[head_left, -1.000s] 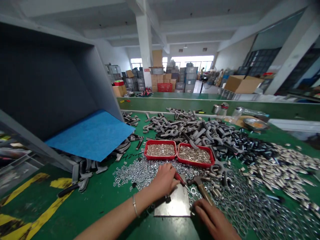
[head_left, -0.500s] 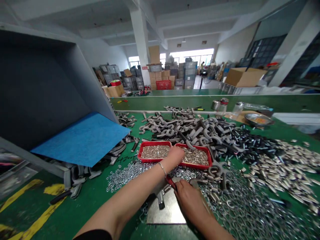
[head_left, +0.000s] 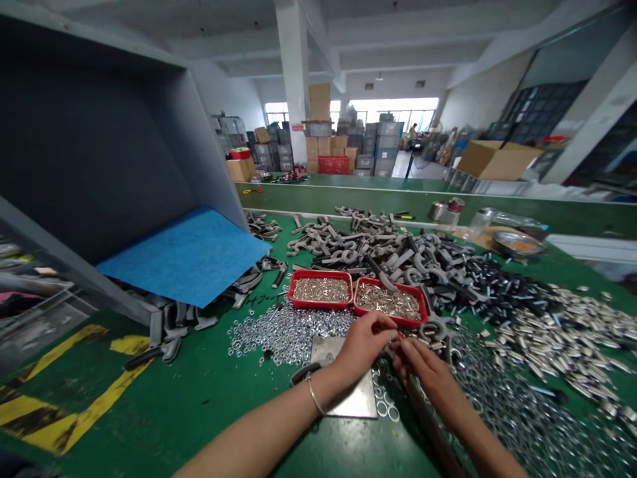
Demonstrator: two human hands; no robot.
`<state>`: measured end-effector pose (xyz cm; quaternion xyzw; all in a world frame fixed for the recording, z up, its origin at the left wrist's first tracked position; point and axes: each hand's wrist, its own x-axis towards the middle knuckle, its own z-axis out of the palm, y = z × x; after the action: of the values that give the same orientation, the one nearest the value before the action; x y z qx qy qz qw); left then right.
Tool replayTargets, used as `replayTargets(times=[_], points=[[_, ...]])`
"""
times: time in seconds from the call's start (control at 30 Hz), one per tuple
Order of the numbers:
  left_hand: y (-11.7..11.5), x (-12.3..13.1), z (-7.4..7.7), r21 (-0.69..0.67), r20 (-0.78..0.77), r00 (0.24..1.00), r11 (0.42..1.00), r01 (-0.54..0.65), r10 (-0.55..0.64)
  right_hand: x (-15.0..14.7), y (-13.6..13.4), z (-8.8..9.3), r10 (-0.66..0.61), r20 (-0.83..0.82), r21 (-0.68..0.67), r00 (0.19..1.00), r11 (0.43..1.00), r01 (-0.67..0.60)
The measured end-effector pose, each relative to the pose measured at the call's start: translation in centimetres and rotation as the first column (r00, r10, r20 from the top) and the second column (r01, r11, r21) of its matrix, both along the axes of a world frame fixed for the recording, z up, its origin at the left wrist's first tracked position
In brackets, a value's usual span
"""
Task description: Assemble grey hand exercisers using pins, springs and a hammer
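Note:
My left hand (head_left: 367, 342) has its thumb and fingers pinched together in front of the right red tray (head_left: 426, 312), which holds small brass-coloured pins. Whatever lies in that pinch is too small or hidden. Against its fingertips, my right hand (head_left: 426, 368) is closed, fingers bent; a speck of red shows between the hands, and the thing held cannot be made out. Below my left wrist lies a flat metal plate (head_left: 354, 401), with a black-ended grey part (head_left: 304, 374) at its left edge. The left red tray (head_left: 321, 305) holds tiny metal pieces.
Small nuts (head_left: 279, 335) lie left of the plate. Loose rings (head_left: 497, 392) spread to the right, with silver sleeves (head_left: 537, 332) beyond. Grey curved castings (head_left: 358, 242) and black-handled screws (head_left: 512, 289) are heaped behind the trays. A grey bin (head_left: 209, 133) with a blue sheet (head_left: 189, 259) stands left.
My left hand has come out of the right red tray and down to my right hand. My right hand has shifted right and up, off the plate. The view has turned slightly left.

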<state>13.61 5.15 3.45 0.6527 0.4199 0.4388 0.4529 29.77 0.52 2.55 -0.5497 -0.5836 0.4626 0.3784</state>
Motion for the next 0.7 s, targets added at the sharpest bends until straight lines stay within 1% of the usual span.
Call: replayTargets(times=[0.03,0.07,0.1,0.13,0.17,0.23,0.27,0.3,0.37,0.43,0.47,0.53,0.57,0.6,0.63,0.7], points=[[-1.0,-0.5,-0.3,-0.078,0.096,0.995,0.997,-0.001,0.008,-1.1,-0.5,-0.3,-0.006,-0.094,-0.041,0.996,0.999,0.002],[-1.8,-1.1,-0.6,-0.132,0.139,0.990,0.991,0.006,0.013,-1.9,-0.9,-0.7,-0.001,-0.154,-0.057,0.988,0.998,-0.008],[-2.4,-1.9,-0.8,-0.164,0.144,0.990,0.986,0.019,0.005,-2.6,-1.2,-1.0,0.022,-0.175,-0.052,0.984,0.998,-0.031],[-2.7,-2.7,-1.0,-0.170,0.115,0.993,0.985,0.037,-0.018,-3.0,-1.4,-1.2,0.059,-0.155,-0.032,0.986,0.997,-0.064],[-2.9,-3.5,-1.0,-0.148,0.054,0.997,0.987,0.062,-0.055,-3.2,-1.5,-1.3,0.101,-0.089,0.003,0.991,0.995,-0.101],[-2.5,-4.9,-0.6,-0.041,-0.141,0.980,0.990,0.138,-0.142,-3.4,-0.9,-1.2,0.163,0.113,0.082,0.980,0.982,-0.173],[-2.1,-5.5,-0.2,0.028,-0.253,0.953,0.983,0.179,-0.166,-3.4,-0.2,-0.9,0.173,0.206,0.124,0.963,0.972,-0.201],[-1.6,-5.8,0.3,0.093,-0.355,0.920,0.973,0.210,-0.165,-3.4,0.8,-0.5,0.175,0.278,0.161,0.945,0.961,-0.226],[-0.3,-6.2,1.1,0.180,-0.481,0.871,0.960,0.214,-0.104,-3.4,3.5,0.6,0.172,0.359,0.205,0.918,0.944,-0.257],[0.9,-6.3,1.4,0.211,-0.505,0.863,0.967,0.145,-0.019,-2.9,6.5,1.9,0.144,0.421,0.240,0.896,0.935,-0.263],[1.4,-6.5,1.3,0.211,-0.497,0.868,0.972,0.100,0.019,-2.5,7.8,2.4,0.111,0.460,0.263,0.881,0.931,-0.254],[1.7,-7.5,0.5,0.200,-0.473,0.877,0.980,0.020,0.079,-1.2,9.1,2.8,0.022,0.533,0.310,0.846,0.925,-0.220],[1.6,-8.2,-0.1,0.189,-0.463,0.880,0.982,-0.018,0.105,-0.4,8.9,2.6,-0.019,0.565,0.324,0.825,0.925,-0.201],[1.3,-9.1,-0.8,0.174,-0.457,0.881,0.983,-0.050,0.126,0.5,8.1,2.0,-0.044,0.593,0.324,0.804,0.927,-0.188],[0.8,-10.0,-1.5,0.145,-0.444,0.885,0.986,-0.081,0.138,1.3,6.7,1.0,-0.052,0.628,0.304,0.776,0.935,-0.184],[-0.4,-11.8,-3.0,0.036,-0.378,0.914,0.989,-0.145,0.148,2.7,2.9,-1.4,-0.002,0.699,0.211,0.715,0.956,-0.203]])
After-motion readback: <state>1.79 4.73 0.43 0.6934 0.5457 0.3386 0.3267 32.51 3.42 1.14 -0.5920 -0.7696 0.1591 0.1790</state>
